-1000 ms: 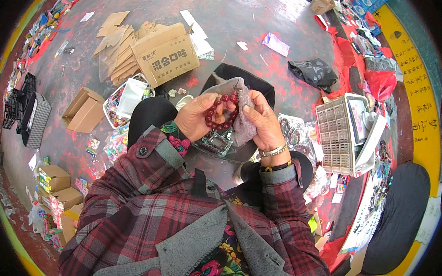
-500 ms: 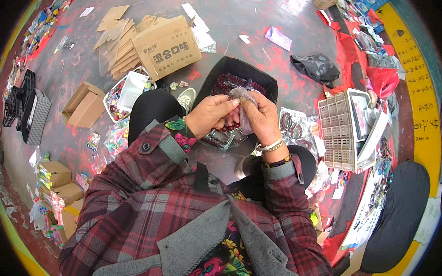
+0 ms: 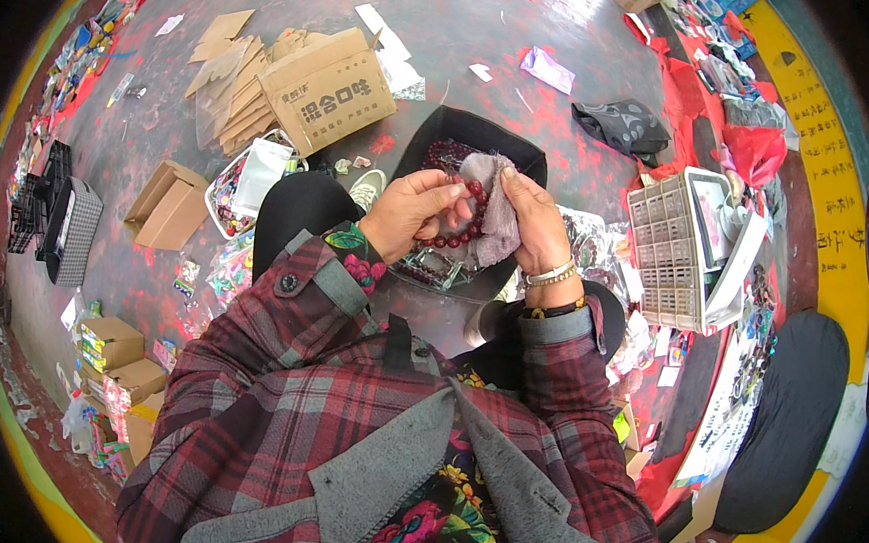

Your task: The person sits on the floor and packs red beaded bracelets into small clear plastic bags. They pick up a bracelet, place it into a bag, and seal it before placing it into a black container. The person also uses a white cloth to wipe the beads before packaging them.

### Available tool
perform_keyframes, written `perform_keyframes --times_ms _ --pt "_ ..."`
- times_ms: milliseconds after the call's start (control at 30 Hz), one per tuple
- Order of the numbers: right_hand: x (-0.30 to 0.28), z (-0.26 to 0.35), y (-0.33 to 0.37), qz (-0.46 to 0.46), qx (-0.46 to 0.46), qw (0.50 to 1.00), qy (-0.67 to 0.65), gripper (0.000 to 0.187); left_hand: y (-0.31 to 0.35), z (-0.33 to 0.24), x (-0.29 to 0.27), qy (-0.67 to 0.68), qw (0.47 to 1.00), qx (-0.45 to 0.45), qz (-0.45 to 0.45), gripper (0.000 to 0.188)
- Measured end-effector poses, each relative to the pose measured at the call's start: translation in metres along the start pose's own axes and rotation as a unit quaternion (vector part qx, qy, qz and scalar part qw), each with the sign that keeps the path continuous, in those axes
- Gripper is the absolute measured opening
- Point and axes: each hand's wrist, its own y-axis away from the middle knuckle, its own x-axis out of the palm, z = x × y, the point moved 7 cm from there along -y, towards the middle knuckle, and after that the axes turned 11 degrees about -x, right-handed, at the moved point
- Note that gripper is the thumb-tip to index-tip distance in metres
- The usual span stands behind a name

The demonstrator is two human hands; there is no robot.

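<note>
Head view | left hand (image 3: 407,212) pinches bead string (image 3: 457,233) | right hand (image 3: 535,229) grips cloth (image 3: 495,209) | advice: keep string taut, wipe each bead

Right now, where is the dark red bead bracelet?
In the head view, the bead bracelet hangs between both hands at centre, left hand pinching it, right hand holding a grey cloth against it.

Left hand (image 3: 407,209) grips red bead bracelet (image 3: 457,233); right hand (image 3: 535,222) presses grey cloth (image 3: 495,214) against it, above black tray (image 3: 506,145).
</note>
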Motion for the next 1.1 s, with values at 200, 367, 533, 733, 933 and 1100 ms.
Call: perform_keyframes --times_ms 200,367,533,733,933,1100 --pt "0.027 0.016 0.01 0.09 -0.107 0.987 0.082 0.02 0.001 -0.002 0.008 0.061 0.997 -0.024 0.037 0.02" --pt "0.028 0.018 0.009 0.077 -0.124 0.984 0.103 0.018 -0.001 0.006 0.008 0.054 0.996 -0.03 0.07 0.021" --pt "0.0 0.008 -0.001 0.016 -0.181 0.936 0.303 0.021 -0.002 0.008 0.01 0.021 0.997 -0.046 0.059 0.02" --pt "-0.004 -0.007 -0.002 0.001 -0.014 1.0 0.001 0.026 0.001 0.002 0.006 0.061 0.997 -0.011 0.052 0.021" --pt "0.02 0.008 0.008 0.084 -0.04 0.996 0.019 0.027 -0.001 -0.002 -0.001 0.135 0.99 0.021 0.025 0.018" --pt "0.02 0.013 0.006 0.08 -0.081 0.992 0.048 0.027 0.0 -0.003 0.003 0.124 0.992 0.028 0.013 0.019"
